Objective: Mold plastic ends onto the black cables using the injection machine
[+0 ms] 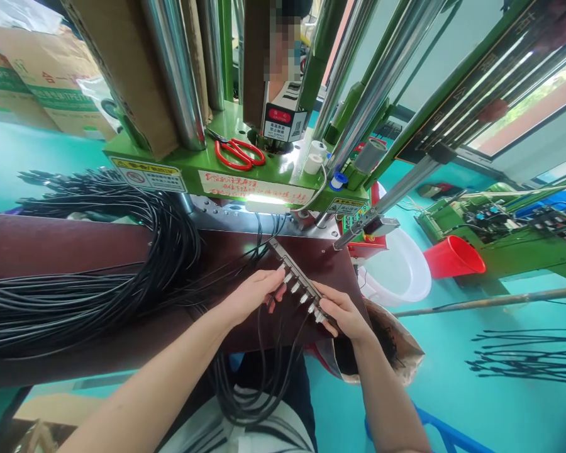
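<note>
A narrow dark metal fixture bar (296,272) is held at a slant above the brown tabletop. A row of several silver cable connectors (304,298) sits along its near edge, with black cables (283,371) hanging from them toward my lap. My right hand (343,309) is closed round the bar's lower end, thumb on top. Near the upper part of the row, my left hand (264,286) is closed, its thumb and fingertips pinching a connector at the bar's edge. Its lower fingers curl beneath, partly hidden.
A green press (193,179) stands ahead, with red-handled scissors (240,154) on its ledge. A thick bundle of black cables (170,251) covers the table's left side. An open bag (405,352), a white tub (405,270) and a red bucket (455,257) are to the right.
</note>
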Demonstrator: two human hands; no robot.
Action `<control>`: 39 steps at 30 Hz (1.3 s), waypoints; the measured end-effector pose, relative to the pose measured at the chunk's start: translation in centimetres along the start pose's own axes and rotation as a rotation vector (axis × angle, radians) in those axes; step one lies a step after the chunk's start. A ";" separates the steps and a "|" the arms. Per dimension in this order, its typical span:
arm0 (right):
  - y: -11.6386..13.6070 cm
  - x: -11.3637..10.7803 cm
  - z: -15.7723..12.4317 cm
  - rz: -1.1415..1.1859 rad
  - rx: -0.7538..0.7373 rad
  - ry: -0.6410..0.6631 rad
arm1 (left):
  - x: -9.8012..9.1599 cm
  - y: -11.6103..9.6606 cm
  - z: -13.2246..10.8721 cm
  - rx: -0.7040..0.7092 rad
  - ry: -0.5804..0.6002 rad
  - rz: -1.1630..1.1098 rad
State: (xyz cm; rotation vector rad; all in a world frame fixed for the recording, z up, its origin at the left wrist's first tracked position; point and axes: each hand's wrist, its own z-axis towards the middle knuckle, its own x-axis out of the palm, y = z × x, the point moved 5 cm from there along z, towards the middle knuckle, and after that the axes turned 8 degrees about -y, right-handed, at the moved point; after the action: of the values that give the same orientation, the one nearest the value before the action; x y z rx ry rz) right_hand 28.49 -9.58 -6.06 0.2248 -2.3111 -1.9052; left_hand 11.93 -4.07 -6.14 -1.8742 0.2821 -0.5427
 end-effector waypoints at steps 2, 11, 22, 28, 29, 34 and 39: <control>0.1 0.0 0.0 -0.004 0.003 0.019 | 0.0 0.2 0.1 -0.005 0.006 -0.009; 0.6 0.4 -0.1 -0.264 -0.014 0.086 | -0.9 0.8 0.5 0.042 -0.064 -0.035; 0.2 -2.2 -1.0 -0.161 0.148 -0.050 | -1.6 -0.1 -1.6 0.197 -0.232 0.318; 1.8 -5.5 1.4 -0.475 0.232 0.055 | -2.7 -0.8 -4.0 0.307 -0.196 0.586; 2.2 -5.6 2.4 -0.543 0.228 0.092 | -2.9 -1.1 -4.0 0.319 -0.208 0.604; 4.7 -4.1 9.4 -0.893 -0.031 0.231 | -4.0 -3.1 -5.0 0.418 -0.309 0.679; 4.8 -3.4 14.7 -1.212 -0.392 0.168 | -8.6 -3.9 -10.3 0.518 -0.572 0.673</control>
State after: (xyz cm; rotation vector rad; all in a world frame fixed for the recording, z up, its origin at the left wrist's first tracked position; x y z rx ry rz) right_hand 28.73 6.08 -4.21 1.9641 -1.6695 -2.5171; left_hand -0.85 -7.28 -1.53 -1.2483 0.3258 0.3564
